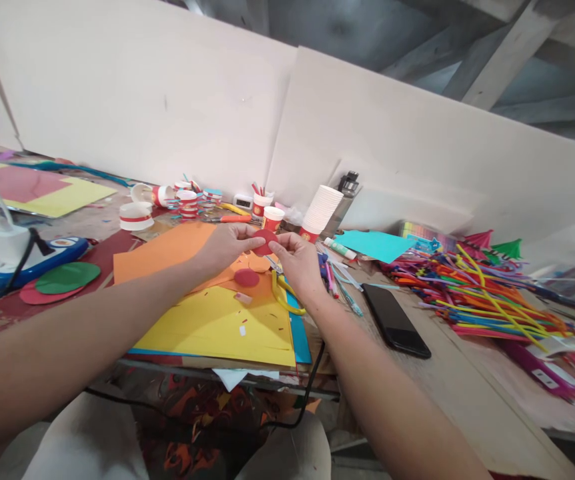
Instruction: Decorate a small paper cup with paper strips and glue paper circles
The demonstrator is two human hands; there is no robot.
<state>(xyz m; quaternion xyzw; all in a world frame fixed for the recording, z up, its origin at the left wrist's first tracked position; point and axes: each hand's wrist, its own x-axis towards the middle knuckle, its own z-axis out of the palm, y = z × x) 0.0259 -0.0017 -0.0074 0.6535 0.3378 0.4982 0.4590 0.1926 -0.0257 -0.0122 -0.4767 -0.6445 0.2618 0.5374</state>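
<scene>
Two bare hands at table centre, left hand (227, 245) and right hand (297, 263) pinching one small red paper circle (266, 241) between closed fingertips, yellow paper sheet (217, 327) at six o'clock, black smartphone (395, 320) at four o'clock.

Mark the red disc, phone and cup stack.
red disc (266, 241): head view, middle of its visible red face.
phone (395, 321): head view, centre of the dark screen.
cup stack (322, 208): head view, side of the white stack.
</scene>
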